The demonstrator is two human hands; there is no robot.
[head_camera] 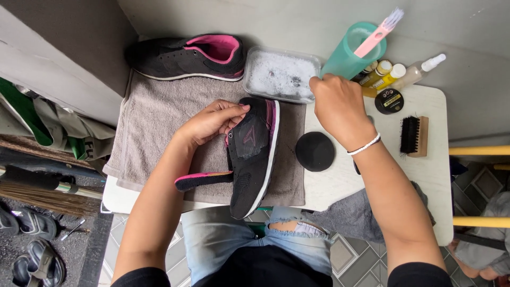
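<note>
My left hand (212, 122) grips the side of a black sneaker with pink lining (255, 154). The sneaker lies on its side on a grey towel (154, 117), and its tongue (204, 179) is pulled out to the left. My right hand (340, 106) is curled shut at the near right corner of a clear plastic tub of foamy water (281, 74). The end of a dark handle (356, 169) pokes out under that wrist, and the rest of the tool is hidden by the hand.
The matching sneaker (186, 56) lies at the towel's far edge. On the white table (430, 180) are a teal cup (348, 53) holding a pink brush (377, 34), small bottles (390, 74), a round tin (389, 101), a wooden brush (414, 135), a black round sponge (315, 151) and a grey cloth (350, 215).
</note>
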